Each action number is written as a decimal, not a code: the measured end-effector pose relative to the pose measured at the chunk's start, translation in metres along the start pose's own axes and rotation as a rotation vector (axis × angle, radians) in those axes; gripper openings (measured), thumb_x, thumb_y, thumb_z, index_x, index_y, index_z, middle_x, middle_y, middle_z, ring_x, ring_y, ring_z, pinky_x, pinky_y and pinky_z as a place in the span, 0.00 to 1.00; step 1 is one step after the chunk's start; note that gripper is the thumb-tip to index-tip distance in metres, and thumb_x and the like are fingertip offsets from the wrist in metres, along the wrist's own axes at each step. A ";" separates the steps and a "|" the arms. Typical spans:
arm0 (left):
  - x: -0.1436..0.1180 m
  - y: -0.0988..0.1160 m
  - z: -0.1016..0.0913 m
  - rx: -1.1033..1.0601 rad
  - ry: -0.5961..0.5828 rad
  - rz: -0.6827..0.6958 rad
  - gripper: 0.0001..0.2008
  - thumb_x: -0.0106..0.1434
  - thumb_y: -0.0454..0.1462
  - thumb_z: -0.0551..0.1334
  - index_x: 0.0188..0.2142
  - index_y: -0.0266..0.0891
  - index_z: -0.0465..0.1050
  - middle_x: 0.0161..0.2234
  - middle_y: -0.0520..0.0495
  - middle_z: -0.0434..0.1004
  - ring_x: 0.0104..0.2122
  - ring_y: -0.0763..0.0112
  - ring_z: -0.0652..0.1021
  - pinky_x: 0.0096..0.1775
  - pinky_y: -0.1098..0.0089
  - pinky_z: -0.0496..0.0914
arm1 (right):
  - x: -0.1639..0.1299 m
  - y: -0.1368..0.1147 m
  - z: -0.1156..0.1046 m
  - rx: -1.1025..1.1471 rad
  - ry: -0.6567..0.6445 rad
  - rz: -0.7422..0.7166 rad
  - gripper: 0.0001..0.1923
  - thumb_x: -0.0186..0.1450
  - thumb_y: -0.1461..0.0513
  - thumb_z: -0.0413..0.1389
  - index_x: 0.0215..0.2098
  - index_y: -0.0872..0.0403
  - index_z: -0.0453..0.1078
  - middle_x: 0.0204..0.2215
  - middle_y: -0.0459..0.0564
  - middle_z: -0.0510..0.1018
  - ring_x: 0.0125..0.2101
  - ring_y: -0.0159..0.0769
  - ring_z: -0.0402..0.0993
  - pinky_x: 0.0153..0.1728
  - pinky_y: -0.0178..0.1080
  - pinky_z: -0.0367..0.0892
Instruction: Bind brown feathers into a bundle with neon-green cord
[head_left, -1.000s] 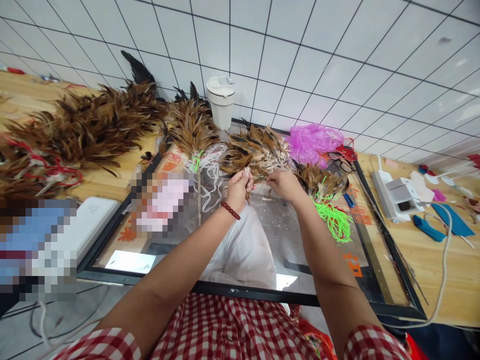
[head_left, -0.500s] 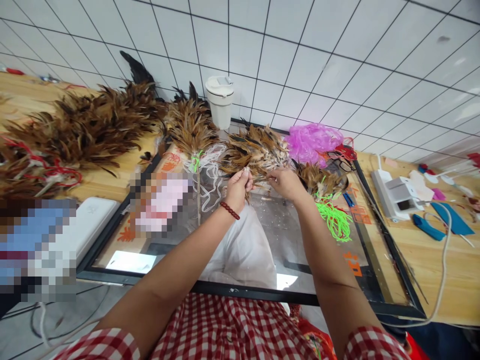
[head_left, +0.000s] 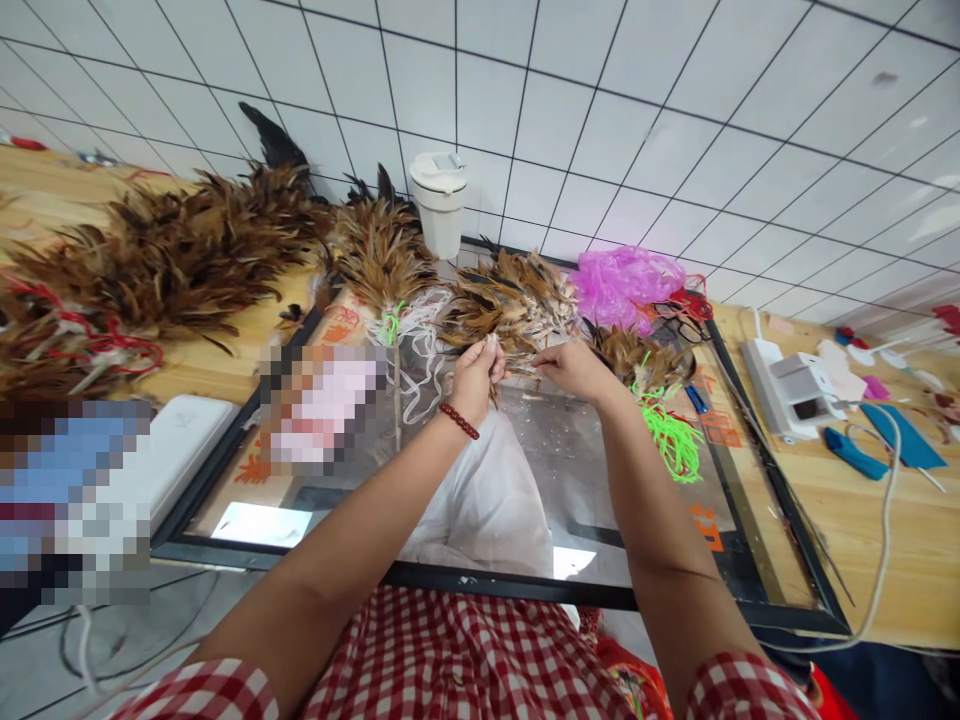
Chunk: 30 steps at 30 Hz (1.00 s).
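Note:
My left hand (head_left: pixel 477 372), with a bead bracelet at its wrist, is closed in a pinch. A brown feather (head_left: pixel 493 396) pokes out under its fingers, and a whitish bit shows at the fingertips. To its right, my right hand (head_left: pixel 576 368) has thumb and forefinger pressed together at the near edge of a pile of brown feathers (head_left: pixel 517 300). What it pinches, if anything, is too small to make out. Both hands are over a glass pane in a black frame (head_left: pixel 510 590). White ribbon strips (head_left: pixel 420 350) lie left of the hands.
A lidded white cup (head_left: pixel 439 205) stands against the tiled wall. Feather bundles (head_left: pixel 382 245) lie at left; bright green strings (head_left: pixel 671 440) and a purple plastic bag (head_left: pixel 626 285) are at right. A white power strip (head_left: pixel 769 390) and its cable lie farther right.
My right hand has shifted slightly, its fingertips now reaching a little lower by the feather pile. The left hand stays almost still.

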<state>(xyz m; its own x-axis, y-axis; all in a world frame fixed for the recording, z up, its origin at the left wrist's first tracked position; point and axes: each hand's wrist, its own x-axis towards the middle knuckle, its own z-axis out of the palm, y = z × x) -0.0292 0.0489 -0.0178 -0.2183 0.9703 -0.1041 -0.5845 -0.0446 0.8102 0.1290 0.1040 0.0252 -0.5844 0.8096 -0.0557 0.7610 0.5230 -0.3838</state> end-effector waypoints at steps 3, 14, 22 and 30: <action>0.000 0.000 0.000 0.009 0.000 -0.004 0.17 0.59 0.47 0.63 0.23 0.37 0.65 0.15 0.58 0.57 0.15 0.83 0.58 0.26 0.76 0.67 | -0.002 0.006 -0.005 -0.005 0.054 0.059 0.13 0.58 0.66 0.53 0.35 0.53 0.80 0.31 0.48 0.83 0.32 0.34 0.76 0.37 0.34 0.64; -0.001 0.000 0.000 0.010 -0.002 -0.004 0.17 0.58 0.47 0.64 0.23 0.37 0.65 0.15 0.58 0.57 0.15 0.83 0.59 0.27 0.76 0.67 | 0.001 -0.006 0.007 -0.163 -0.018 -0.027 0.10 0.58 0.65 0.53 0.27 0.55 0.78 0.27 0.50 0.80 0.28 0.34 0.71 0.30 0.34 0.57; 0.000 0.000 0.000 0.013 -0.002 -0.005 0.17 0.58 0.47 0.64 0.23 0.37 0.65 0.16 0.58 0.58 0.15 0.83 0.59 0.26 0.76 0.67 | -0.013 0.019 -0.024 -0.032 0.187 0.030 0.10 0.61 0.64 0.50 0.33 0.57 0.74 0.27 0.49 0.77 0.27 0.32 0.67 0.30 0.33 0.58; 0.000 0.000 -0.001 0.011 -0.004 -0.008 0.17 0.59 0.46 0.64 0.24 0.37 0.65 0.16 0.58 0.58 0.15 0.83 0.58 0.26 0.76 0.67 | -0.002 0.008 -0.002 -0.150 -0.020 0.092 0.09 0.59 0.65 0.53 0.33 0.56 0.76 0.30 0.51 0.80 0.31 0.34 0.72 0.33 0.33 0.60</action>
<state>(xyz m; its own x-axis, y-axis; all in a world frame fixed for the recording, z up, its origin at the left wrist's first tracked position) -0.0297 0.0485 -0.0186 -0.2100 0.9717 -0.1084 -0.5774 -0.0338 0.8158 0.1368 0.1074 0.0238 -0.5146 0.8512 -0.1031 0.8441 0.4819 -0.2349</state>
